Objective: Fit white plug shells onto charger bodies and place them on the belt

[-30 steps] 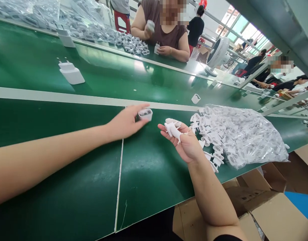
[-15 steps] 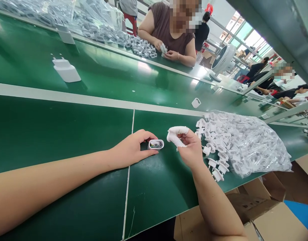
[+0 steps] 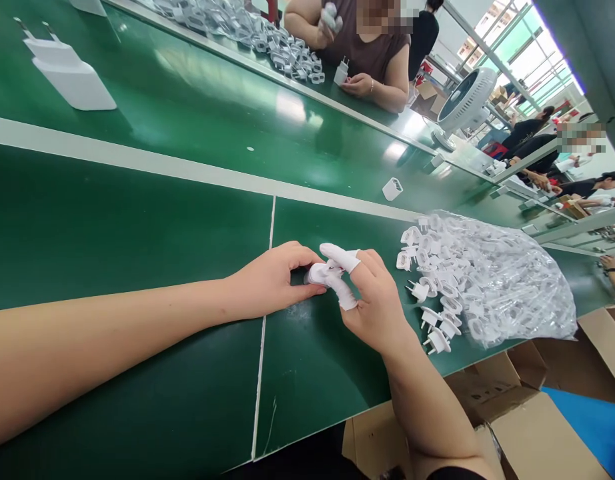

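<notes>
My left hand (image 3: 282,277) rests on the green table and holds a white charger housing (image 3: 316,275) between thumb and fingers. White covers wrap the thumb and a finger of my right hand (image 3: 370,287). Those covered fingertips are closed together at the right end of the housing, touching it. They hide whatever small part is between them, and the inside of the housing does not show. To the right lie loose white plug caps (image 3: 430,317) with pins, beside a clear plastic bag (image 3: 517,287) full of similar white parts.
A white housing (image 3: 392,189) stands beyond the pale strip, and a large plug charger (image 3: 70,73) at upper left. Across the bench a person (image 3: 382,50) handles white parts near a heap (image 3: 287,53). There is a fan (image 3: 466,100), and cardboard boxes (image 3: 542,433) sit below the table edge.
My right hand has moved left onto the housing, whose open end with a circuit board showed before. The view has shifted slightly. The person opposite has parted their hands, one now raised.
</notes>
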### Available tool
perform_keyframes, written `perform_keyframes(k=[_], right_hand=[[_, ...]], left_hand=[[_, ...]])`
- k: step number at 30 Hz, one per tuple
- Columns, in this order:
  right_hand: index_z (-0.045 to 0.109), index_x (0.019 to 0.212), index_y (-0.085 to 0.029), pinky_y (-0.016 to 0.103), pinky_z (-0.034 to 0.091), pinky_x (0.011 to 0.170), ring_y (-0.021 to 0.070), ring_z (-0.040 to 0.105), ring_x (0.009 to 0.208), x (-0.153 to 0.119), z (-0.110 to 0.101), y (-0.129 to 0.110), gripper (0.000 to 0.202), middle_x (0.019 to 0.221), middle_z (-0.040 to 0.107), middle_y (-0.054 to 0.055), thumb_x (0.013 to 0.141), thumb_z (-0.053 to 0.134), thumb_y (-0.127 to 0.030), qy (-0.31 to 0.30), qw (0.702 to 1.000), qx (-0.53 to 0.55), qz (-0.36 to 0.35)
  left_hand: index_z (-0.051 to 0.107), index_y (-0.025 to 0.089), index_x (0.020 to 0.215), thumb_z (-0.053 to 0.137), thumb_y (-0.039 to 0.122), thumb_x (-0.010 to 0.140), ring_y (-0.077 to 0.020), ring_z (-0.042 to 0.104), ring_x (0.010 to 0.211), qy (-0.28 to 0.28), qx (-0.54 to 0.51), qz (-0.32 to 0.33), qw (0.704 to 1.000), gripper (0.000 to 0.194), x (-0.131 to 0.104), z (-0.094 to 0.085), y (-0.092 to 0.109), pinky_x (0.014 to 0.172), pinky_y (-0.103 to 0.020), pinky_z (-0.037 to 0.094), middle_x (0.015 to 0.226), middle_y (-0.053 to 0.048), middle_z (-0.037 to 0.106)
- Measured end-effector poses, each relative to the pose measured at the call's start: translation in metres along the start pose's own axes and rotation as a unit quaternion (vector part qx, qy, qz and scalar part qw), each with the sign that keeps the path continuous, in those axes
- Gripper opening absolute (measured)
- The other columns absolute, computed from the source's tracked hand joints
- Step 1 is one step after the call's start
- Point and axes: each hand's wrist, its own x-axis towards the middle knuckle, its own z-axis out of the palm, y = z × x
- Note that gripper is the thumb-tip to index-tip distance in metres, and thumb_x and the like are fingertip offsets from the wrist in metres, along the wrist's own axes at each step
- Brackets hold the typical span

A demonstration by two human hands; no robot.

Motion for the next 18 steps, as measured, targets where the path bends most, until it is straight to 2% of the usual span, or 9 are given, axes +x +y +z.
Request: perform_keyframes(k=[7, 18], right_hand=[[0.069, 0.116, -0.03, 0.034, 0.056, 0.073, 0.0188, 0.064, 0.082, 0.001, 0.012, 0.003, 0.022, 0.093, 0.074, 0.002, 0.098, 0.062, -0.02, 0.036, 0.999, 0.014, 0.025], [0.07, 0.113, -0.031, 0.036, 0.056, 0.073, 0.0202, 0.067, 0.083, 0.002, 0.009, -0.001, 0.024, 0.091, 0.075, 0.003, 0.096, 0.06, -0.017, 0.06, 0.998, 0.004, 0.032]], left_hand=[[0.073, 0.025, 0.101, 0.067, 0.054, 0.083, -0.027, 0.064, 0.099, -0.009, 0.006, -0.002, 1.0, 0.035, 0.0, 0.0, -0.001, 0.087, -0.039, 0.054, 0.103, -0.004, 0.073], [0.073, 0.025, 0.1, 0.067, 0.053, 0.084, -0.0268, 0.063, 0.1, -0.01, 0.007, -0.003, 1.0, 0.033, 0.001, 0.0, -0.002, 0.087, -0.039, 0.054, 0.102, -0.004, 0.073]])
